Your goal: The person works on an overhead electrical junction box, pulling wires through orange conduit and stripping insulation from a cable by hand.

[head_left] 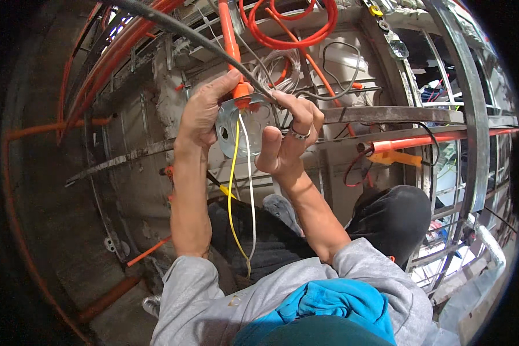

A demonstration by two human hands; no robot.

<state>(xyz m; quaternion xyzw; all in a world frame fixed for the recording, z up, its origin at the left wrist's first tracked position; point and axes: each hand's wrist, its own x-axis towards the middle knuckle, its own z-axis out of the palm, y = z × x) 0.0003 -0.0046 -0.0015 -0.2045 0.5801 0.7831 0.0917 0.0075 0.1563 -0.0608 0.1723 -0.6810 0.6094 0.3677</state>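
A metal electrical box (263, 119) hangs in front of me, with an orange conduit connector (242, 90) entering its top edge. An orange conduit (228, 34) runs upward from that connector. My left hand (200, 112) grips the box's left side, thumb pressed against the connector. On the right side my right hand (294, 135) holds the box, index finger at its upper corner and thumb near its front; some fingertips are hidden. A yellow wire (232, 173) and a white wire (251, 184) come out of the connector, pass over the box and dangle toward my lap, their ends meeting.
A thick dark cable (184, 36) crosses above my hands. Coiled red tubing (294, 40) hangs at the top. Metal framing bars (392, 115) span the right, near a yellow-orange handled tool (395, 158). More orange conduits (121, 63) run along the left.
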